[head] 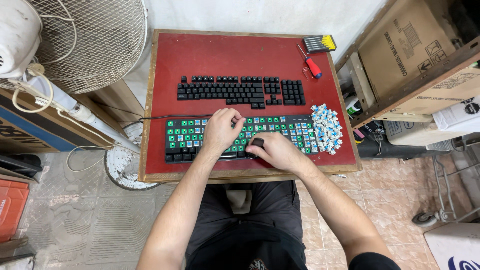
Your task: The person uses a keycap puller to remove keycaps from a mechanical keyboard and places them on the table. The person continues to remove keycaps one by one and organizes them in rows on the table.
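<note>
Head view, left to right. Far left: fan (85,40) with white wire cage, off the table. Red tabletop (240,55) with wooden rim. Along its upper half, black keycaps (240,91) laid out in keyboard order, apart from the board below.

Nearer the front edge: stripped keyboard (187,137) — black frame, green plate, blue-topped switches seated in some sockets, others empty. Cable (165,118) running off from its upper left corner.

Left hand (220,131) resting on the middle of the keyboard, fingers curled together and pinched at the tips over the upper row — closed, though whether on a switch or merely pressing down cannot be told. Right hand (277,150) just beside it, low on the board, wrapped around a small black tool (257,142) whose end shows past the thumb; grip closed on that tool.

Right of the keyboard, touching its end: loose pile of switches (326,127), white and blue. Upper right corner: red-handled screwdriver (312,65) and, just beyond it, a small case of bits (320,44). Cardboard boxes (415,55) off the table at far right.

Handling, as a judgement: keyboard stiff and flat, moderately heavy, likely steady under a palm; best held by the black frame edge, not the green plate. Switches small, light, hard plastic, probably with thin pins underneath that bend easily — best gripped by two opposite sides and pulled straight up. Loose pile prone to scatter if nudged.
</note>
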